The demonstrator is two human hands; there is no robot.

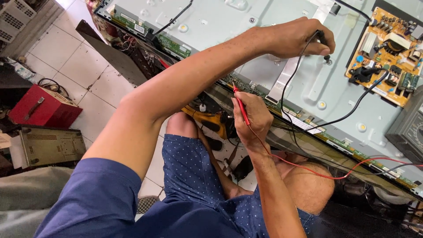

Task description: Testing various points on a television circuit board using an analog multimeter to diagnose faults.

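White floor tiles are showing far left; the left hand (293,37) is pinching a black probe (325,48) onto the grey panel (246,22), the right hand (253,117) is gripping a red probe (241,105) at its near edge

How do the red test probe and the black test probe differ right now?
The slim red test probe is in the right hand, its tip on the narrow green circuit strip along the panel's edge. The black test probe is in the left hand, tip on the grey metal back panel. Each trails a lead of its own colour.
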